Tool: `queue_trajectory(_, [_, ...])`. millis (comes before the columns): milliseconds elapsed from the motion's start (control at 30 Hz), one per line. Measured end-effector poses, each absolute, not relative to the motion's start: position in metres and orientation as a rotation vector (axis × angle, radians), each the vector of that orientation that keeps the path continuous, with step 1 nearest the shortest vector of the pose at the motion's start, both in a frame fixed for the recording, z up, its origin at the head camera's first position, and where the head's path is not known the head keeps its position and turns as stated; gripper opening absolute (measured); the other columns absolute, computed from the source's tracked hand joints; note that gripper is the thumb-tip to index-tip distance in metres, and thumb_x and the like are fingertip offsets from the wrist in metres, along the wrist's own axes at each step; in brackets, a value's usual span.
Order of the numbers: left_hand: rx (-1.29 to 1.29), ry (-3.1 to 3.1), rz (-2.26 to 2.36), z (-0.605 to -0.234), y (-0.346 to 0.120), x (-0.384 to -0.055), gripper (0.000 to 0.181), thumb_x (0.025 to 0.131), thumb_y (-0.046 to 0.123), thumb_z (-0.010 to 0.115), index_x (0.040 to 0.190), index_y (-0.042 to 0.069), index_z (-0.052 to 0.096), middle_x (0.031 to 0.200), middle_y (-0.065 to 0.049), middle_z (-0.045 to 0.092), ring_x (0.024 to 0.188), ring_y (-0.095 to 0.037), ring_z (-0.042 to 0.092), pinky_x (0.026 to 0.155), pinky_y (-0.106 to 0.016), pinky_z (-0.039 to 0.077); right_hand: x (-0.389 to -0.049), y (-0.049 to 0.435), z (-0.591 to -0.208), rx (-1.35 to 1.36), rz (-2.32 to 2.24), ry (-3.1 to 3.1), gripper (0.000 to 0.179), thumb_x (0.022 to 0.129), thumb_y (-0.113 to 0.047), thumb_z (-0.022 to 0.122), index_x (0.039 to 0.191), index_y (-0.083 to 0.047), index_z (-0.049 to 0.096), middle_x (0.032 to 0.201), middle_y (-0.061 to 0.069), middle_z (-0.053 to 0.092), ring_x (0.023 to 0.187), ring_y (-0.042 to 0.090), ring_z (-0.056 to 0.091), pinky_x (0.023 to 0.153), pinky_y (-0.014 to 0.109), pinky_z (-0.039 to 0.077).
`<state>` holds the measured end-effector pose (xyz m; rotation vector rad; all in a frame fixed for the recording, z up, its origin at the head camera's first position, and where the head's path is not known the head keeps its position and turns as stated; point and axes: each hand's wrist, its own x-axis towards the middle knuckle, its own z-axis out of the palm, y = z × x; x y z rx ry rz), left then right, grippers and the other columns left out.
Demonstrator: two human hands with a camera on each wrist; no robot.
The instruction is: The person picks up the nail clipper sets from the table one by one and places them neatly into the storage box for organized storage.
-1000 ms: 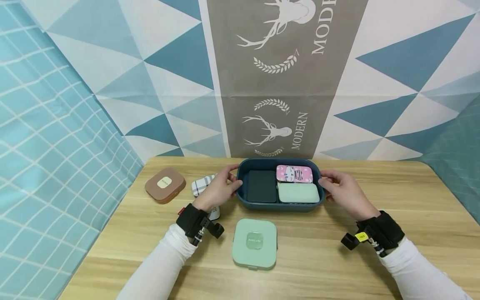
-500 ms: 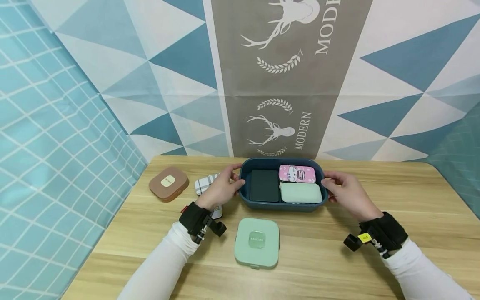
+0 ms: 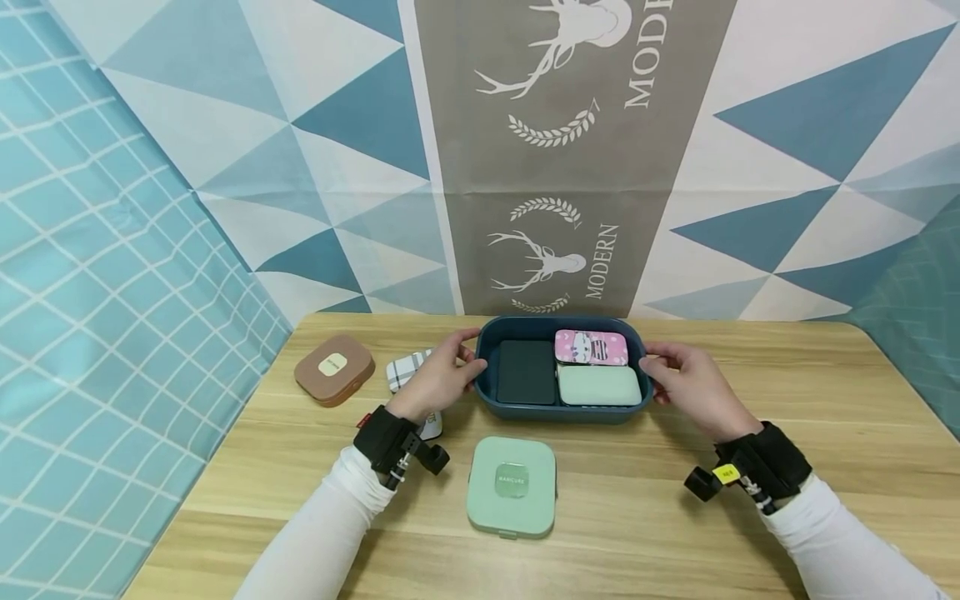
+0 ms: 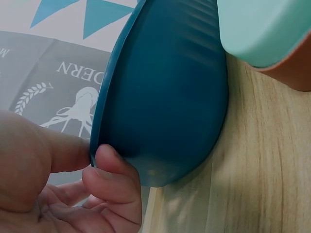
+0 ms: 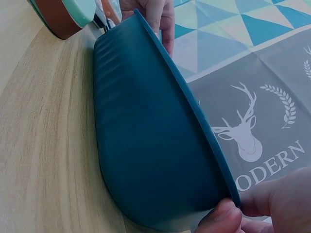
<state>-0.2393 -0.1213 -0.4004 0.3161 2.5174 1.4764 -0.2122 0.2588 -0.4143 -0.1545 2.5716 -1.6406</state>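
A dark blue oblong bin (image 3: 555, 413) stands at the back of the table. My left hand (image 3: 441, 380) pinches its left rim; in the left wrist view, the thumb and a finger close on that rim. At the opposite end my right hand (image 3: 696, 385) pinches the rim, as the right wrist view also shows. Inside the bin lie a black rectangular case (image 3: 527, 372) on the left, a pink tin with a cartoon animal (image 3: 591, 347) at the back right, and a pale green rounded case (image 3: 599, 386) in front of the tin.
A square green case marked manicure (image 3: 512, 486) lies in front of the bin. To the left are a brown case (image 3: 334, 370) and a white plaid case (image 3: 405, 369), partly hidden by my left hand. A patterned cloth (image 3: 551, 167) hangs behind the wooden table (image 3: 622, 533).
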Motion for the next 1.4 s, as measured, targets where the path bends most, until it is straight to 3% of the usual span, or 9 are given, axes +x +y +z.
queue_trajectory(267, [0.322,2.543,1.429,-0.398,-0.124,-0.239,0.058,0.111,0.017,0.058,0.164,0.009,0.036,0.107,-0.011,0.056,0.083,-0.036,0.064,0.068,-0.033,0.047,-0.212,0.258,-0.414,-0.147,-1.637,2.57,0.05,0.113,-0.021,0.054,0.152,0.011,0.047,0.103,0.02,0.06,0.073,0.02,0.059,0.065,0.032,0.055])
queue_trajectory(500, [0.351,2.657,1.332,-0.387,-0.131,-0.238,0.064,0.11,0.026,0.062,0.165,0.009,0.034,0.112,-0.009,0.059,0.087,-0.024,0.059,0.072,-0.035,0.044,-0.212,0.258,-0.412,-0.14,-1.643,2.559,0.051,0.114,-0.021,0.053,0.153,0.01,0.046,0.105,0.02,0.059,0.074,0.02,0.058,0.065,0.031,0.055])
queue_trajectory(1233, [0.543,2.685,1.329,-0.352,-0.134,-0.22,0.067,0.107,0.027,0.067,0.165,0.012,0.036,0.145,-0.02,0.053,0.122,-0.031,0.061,0.097,-0.047,0.053,-0.212,0.257,-0.412,-0.127,-1.641,2.566,0.05,0.113,-0.02,0.054,0.152,0.011,0.047,0.104,0.02,0.06,0.075,0.019,0.059,0.066,0.029,0.055])
queue_trajectory(1400, [0.603,2.689,1.293,-0.344,-0.133,-0.214,0.069,0.105,0.028,0.07,0.164,0.013,0.037,0.15,-0.02,0.05,0.127,-0.033,0.058,0.102,-0.052,0.05,-0.212,0.258,-0.414,-0.126,-1.644,2.559,0.051,0.113,-0.021,0.054,0.153,0.011,0.046,0.104,0.019,0.06,0.075,0.019,0.059,0.065,0.029,0.055])
